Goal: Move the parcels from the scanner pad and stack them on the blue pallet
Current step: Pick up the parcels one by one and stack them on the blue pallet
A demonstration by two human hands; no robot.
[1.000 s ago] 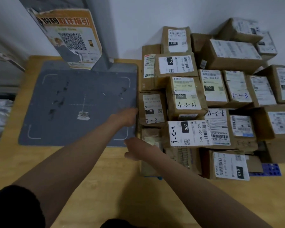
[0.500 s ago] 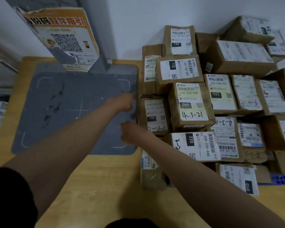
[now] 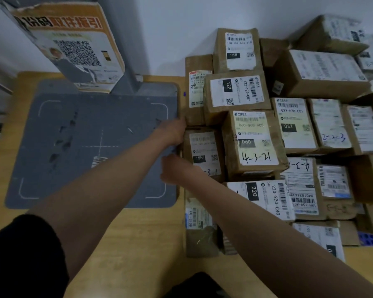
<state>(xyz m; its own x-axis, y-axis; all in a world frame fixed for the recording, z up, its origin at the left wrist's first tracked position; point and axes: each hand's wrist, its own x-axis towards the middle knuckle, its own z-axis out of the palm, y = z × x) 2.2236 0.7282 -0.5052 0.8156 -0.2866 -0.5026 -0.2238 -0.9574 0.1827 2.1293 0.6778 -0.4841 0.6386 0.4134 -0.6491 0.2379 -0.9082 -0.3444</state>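
A wooden desk (image 3: 125,244) carries the grey scanner pad (image 3: 78,147) at left. Stacked parcels (image 3: 289,130) hide most of the blue pallet (image 3: 369,238) at right. Left hand (image 3: 172,132) and right hand (image 3: 173,168) reach the 15H parcel (image 3: 202,153); their grip cannot be told.

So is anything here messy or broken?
Yes. The poster on the scanner post is torn and ragged along its top edge. The parcel marked 4-3-21 sits crooked on the pile, and the scanner pad has dark scuff marks.
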